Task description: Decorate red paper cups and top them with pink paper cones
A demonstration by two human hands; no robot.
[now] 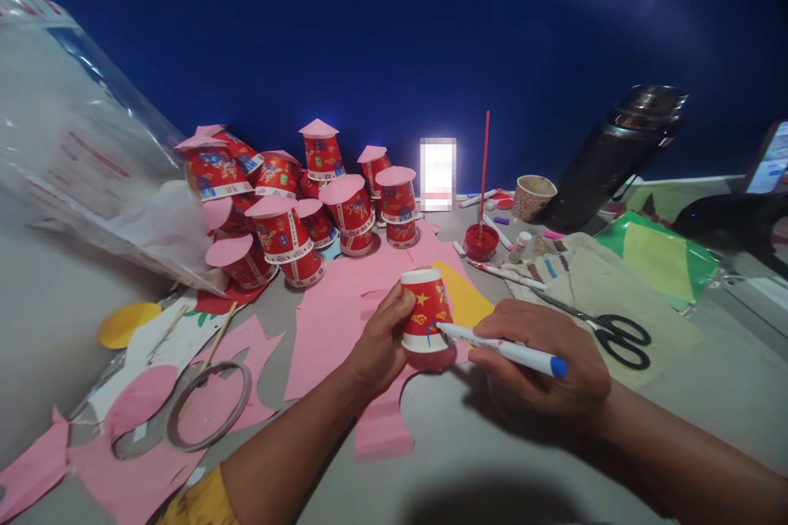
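Observation:
My left hand (382,336) is closed around the left side of a red paper cup (424,308), which is upside down with its white base on top. Gold star and swirl patterns cover the cup's wall. In my right hand (547,353) is a white marker (501,349) with a blue end. Its tip touches or nearly touches the cup's lower right part, where a blue curved line shows. Beneath the cup lies pink paper (345,328), and a yellow-orange paper piece (465,295) is just behind it.
Several red cups with pink paper tops (286,234) stand stacked at the back left. On the right lie black-handled scissors (621,338) on a cloth, near a leaning black flask (609,156). A red paint pot (481,244) holds a stick. A tape roll (209,406) rests front left.

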